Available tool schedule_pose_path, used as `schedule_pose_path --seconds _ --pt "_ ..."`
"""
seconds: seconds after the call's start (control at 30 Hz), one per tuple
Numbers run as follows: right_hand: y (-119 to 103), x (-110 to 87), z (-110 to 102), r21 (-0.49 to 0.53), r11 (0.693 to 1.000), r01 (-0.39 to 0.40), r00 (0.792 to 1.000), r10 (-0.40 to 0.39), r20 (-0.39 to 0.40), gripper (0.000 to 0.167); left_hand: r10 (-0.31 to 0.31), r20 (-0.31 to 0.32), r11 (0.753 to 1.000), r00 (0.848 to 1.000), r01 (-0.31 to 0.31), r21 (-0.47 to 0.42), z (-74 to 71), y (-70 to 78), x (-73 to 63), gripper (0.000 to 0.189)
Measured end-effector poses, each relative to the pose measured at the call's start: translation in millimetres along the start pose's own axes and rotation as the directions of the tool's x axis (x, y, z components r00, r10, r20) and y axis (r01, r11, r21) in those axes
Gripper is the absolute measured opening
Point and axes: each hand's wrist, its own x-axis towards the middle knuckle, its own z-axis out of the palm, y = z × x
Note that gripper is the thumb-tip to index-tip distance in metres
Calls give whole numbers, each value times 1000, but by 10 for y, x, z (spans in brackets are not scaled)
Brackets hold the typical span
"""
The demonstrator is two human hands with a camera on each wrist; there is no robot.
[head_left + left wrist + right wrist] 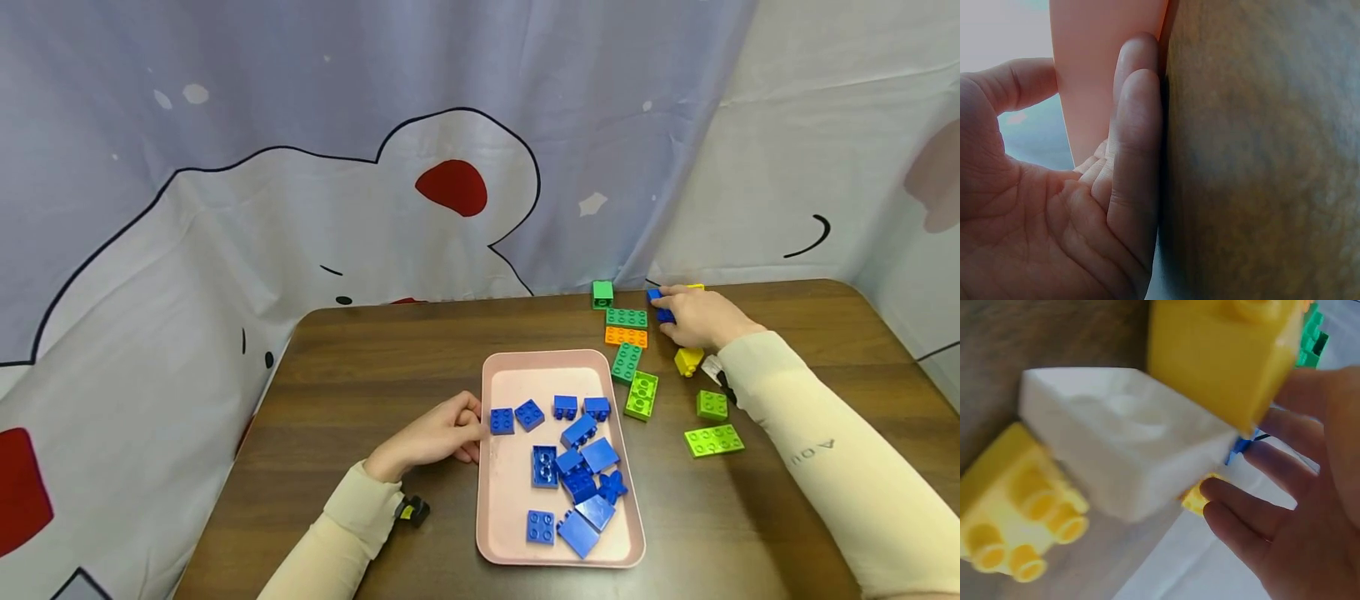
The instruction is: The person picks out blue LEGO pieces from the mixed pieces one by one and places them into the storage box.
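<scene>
My left hand holds the left rim of a pink tray. In the left wrist view the thumb lies against the tray's upper edge, and the fingers are at its side, close to the tabletop. Blue toy building bricks and a blue star-shaped piece lie in the tray. At the far right my right hand reaches over a blue brick, index finger over it and thumb beside it. In the right wrist view the fingers are loosely extended; their contact is partly hidden.
Green bricks, an orange brick and a lime brick lie beside the tray's upper right. Near the right wrist are a yellow brick, a white brick and more lime bricks. A patterned curtain hangs behind the table.
</scene>
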Motion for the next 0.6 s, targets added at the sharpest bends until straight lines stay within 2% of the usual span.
schedule_pose_path --seconds 0.17,0.4,0.6 --pt "12 -69 49 -27 1000 6 997 -8 -81 49 -3 0 1000 1000 3 0 -3 6 -6 28" --pt "48 -192 77 -30 999 19 993 -22 -115 40 -7 -6 1000 1000 7 8 -4 5 -10 28" --pt "95 -337 74 29 1000 12 992 -9 -126 35 -7 -6 1000 1000 7 11 0 15 -10 28"
